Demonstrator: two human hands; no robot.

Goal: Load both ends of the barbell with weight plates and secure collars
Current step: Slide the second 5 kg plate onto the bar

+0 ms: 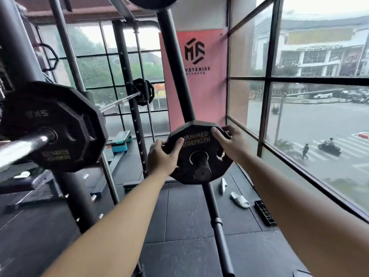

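Fetching step: gripping the weight plate (199, 140) by its upper rim with left hand (162, 156) and right hand (229, 142), seated on the rack's storage peg (202, 169). Next, probably: pull straight off the peg end, carry to the barbell (26, 145), slide against the loaded plate (60, 116).

We count three weight plates (199, 140) (65, 124) (143, 91), one barbell (22, 146), one storage peg (202, 170), two hands (162, 158) (229, 142) and two pale slides (223, 185) (239, 199).

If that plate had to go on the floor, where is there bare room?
Bare mat lies between the left forearm and the slanted post. Another patch sits between that post and the black crate. It's crowded near the slippers and around the bench on the left.
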